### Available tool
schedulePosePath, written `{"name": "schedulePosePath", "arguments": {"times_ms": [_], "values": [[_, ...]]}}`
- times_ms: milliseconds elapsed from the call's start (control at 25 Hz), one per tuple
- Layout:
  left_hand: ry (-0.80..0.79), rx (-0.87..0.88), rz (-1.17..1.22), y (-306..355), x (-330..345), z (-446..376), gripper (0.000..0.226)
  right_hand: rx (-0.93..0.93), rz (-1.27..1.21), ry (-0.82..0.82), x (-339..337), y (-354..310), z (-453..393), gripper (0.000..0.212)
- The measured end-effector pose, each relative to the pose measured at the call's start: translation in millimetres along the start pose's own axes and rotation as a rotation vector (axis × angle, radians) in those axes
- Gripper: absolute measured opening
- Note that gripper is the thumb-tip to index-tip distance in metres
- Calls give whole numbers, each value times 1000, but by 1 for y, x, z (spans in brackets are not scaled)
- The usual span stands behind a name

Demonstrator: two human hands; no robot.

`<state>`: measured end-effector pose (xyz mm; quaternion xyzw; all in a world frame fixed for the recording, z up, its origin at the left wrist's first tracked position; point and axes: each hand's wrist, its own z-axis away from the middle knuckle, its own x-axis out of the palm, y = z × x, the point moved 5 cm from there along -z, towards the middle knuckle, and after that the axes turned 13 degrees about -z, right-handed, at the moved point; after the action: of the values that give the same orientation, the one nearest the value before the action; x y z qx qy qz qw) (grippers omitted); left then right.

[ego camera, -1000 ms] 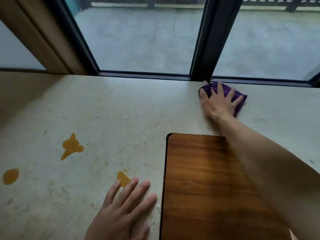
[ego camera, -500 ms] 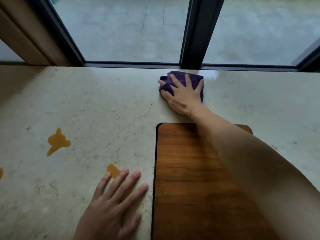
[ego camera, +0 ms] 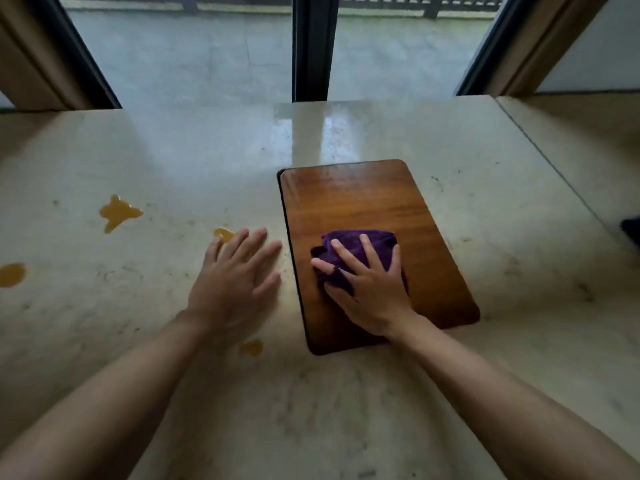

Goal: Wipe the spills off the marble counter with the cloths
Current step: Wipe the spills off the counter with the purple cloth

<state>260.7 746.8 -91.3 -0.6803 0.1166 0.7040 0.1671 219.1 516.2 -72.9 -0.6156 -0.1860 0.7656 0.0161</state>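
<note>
A crumpled purple cloth (ego camera: pixel 360 244) lies on the wooden board (ego camera: pixel 363 199), and my right hand (ego camera: pixel 367 285) presses flat on top of it with fingers spread. My left hand (ego camera: pixel 235 278) rests flat and empty on the marble counter (ego camera: pixel 173 161), just left of the board. Orange spills mark the counter: a splat (ego camera: pixel 119 213) at the left, a small one (ego camera: pixel 223 233) at my left fingertips, another (ego camera: pixel 252 347) beside my left wrist, and one (ego camera: pixel 12 274) at the far left edge.
A window with dark frames (ego camera: pixel 311 50) runs along the back of the counter. A seam (ego camera: pixel 550 164) crosses the counter at the right. A dark object (ego camera: pixel 631 230) shows at the right edge.
My right hand has dragged the purple cloth from the counter's back edge by the window frame toward me onto the wooden board. My left hand stays flat on the counter.
</note>
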Motion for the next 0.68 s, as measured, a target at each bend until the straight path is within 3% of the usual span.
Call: {"name": "schedulePosePath", "arguments": {"times_ms": [120,360,520,680], "values": [[-49,13,-20,3,-8,11,74,173,-47,-13,36,-11,110,62],[-65,-81,-43,-74,-10,81,53,363,-79,112,89,-89,266,53],[0,-192,-15,-128,-8,103,45,473,-117,150,119,-147,258,57],[66,-233,16,-135,1,109,51,437,-124,151,121,-188,178,61]]}}
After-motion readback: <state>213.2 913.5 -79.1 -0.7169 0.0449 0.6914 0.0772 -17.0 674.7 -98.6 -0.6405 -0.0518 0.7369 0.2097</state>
